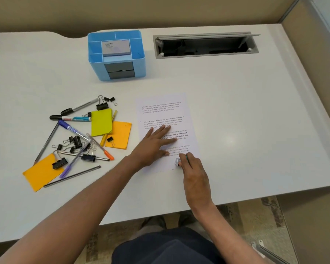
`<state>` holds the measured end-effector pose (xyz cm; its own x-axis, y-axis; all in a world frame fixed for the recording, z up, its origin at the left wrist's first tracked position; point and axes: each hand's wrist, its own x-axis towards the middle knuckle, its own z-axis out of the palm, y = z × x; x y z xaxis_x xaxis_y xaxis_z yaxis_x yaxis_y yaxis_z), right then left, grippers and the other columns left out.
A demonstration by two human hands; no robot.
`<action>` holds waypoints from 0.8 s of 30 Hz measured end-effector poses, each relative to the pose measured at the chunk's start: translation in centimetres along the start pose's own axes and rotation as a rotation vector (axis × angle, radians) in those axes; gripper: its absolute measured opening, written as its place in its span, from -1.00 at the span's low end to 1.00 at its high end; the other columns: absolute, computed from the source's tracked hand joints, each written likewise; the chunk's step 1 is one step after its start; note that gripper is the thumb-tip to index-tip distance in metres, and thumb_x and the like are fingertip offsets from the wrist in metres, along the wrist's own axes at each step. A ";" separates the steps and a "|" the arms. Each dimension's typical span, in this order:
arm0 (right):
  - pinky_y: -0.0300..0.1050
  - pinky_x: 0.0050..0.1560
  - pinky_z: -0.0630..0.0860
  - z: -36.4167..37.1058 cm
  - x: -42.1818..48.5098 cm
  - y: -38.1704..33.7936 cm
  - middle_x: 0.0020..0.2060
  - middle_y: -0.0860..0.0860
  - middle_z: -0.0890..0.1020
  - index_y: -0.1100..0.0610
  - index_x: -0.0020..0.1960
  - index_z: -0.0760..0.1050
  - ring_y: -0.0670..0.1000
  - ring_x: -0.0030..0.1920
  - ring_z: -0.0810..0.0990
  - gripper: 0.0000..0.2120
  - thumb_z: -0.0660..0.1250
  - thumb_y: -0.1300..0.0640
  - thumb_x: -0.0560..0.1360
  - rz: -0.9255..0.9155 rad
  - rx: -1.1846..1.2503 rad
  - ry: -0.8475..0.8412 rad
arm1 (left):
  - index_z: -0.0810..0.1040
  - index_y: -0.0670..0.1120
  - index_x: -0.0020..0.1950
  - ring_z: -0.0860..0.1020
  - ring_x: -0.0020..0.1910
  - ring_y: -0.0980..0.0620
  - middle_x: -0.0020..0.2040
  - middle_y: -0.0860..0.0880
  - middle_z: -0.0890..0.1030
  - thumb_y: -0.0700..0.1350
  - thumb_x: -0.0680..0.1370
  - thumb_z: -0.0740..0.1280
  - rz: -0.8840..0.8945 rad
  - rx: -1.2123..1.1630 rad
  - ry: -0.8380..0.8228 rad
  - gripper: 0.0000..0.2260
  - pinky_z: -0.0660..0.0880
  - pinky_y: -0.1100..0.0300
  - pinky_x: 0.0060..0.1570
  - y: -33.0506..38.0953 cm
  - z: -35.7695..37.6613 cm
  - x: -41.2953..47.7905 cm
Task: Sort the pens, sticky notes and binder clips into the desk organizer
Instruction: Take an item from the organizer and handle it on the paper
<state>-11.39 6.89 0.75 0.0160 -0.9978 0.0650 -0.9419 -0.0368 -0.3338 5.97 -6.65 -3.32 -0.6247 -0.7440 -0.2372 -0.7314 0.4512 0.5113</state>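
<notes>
A: Status on pens (72, 130), sticky notes (101, 121), binder clips (88, 157)?
B: Heaped left on desk (236, 111), near side of blue organizer (139, 61).
A: And left hand (154, 143), right hand (195, 172)?
B: Flat on printed sheet (160, 109), fingers spread; pinching small silver item (178, 161) at sheet's near edge.

The desk (236, 111) is showing a smooth matt top; the organizer (97, 67) is looking like satiny blue plastic.
</notes>
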 end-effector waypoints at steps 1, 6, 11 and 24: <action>-0.09 0.10 0.64 0.1 -0.1 0.0 0.26 0.12 0.58 0.23 0.40 0.49 0.09 0.18 0.59 -0.41 0.52 0.43 0.40 -0.004 -0.003 0.003 | 0.26 0.17 0.61 -0.15 0.67 0.05 0.69 0.01 -0.04 -0.02 0.65 0.34 0.002 -0.007 0.004 -0.45 -0.19 -0.03 0.63 0.0 0.0 0.0; -0.10 0.15 0.60 0.3 -0.1 0.1 0.25 0.15 0.59 0.26 0.39 0.50 0.10 0.18 0.60 -0.39 0.55 0.44 0.37 -0.018 -0.021 0.032 | 0.25 0.16 0.62 -0.16 0.67 0.05 0.69 0.02 -0.05 -0.02 0.66 0.33 -0.001 -0.020 -0.009 -0.45 -0.21 -0.02 0.63 0.0 -0.1 0.0; -0.10 0.18 0.59 0.5 0.0 0.0 0.26 0.17 0.59 0.27 0.39 0.50 0.12 0.20 0.60 -0.35 0.56 0.45 0.34 -0.015 -0.028 0.036 | 0.25 0.17 0.62 -0.17 0.67 0.05 0.69 0.02 -0.06 -0.02 0.66 0.33 -0.003 -0.026 -0.018 -0.45 -0.20 -0.04 0.63 0.1 -0.2 0.0; -0.05 0.21 0.60 0.1 0.4 0.0 0.28 0.17 0.59 0.26 0.41 0.49 0.13 0.26 0.59 -0.41 0.54 0.38 0.41 -0.010 0.026 0.025 | 0.26 0.15 0.61 -0.16 0.67 0.04 0.69 0.01 -0.04 -0.03 0.65 0.34 -0.008 -0.041 -0.018 -0.45 -0.22 -0.03 0.63 0.3 -0.4 -0.1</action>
<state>-11.35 6.47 0.72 0.0172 -0.9956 0.0917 -0.9326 -0.0491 -0.3575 5.96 -6.62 -2.84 -0.6236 -0.7386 -0.2560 -0.7249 0.4240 0.5429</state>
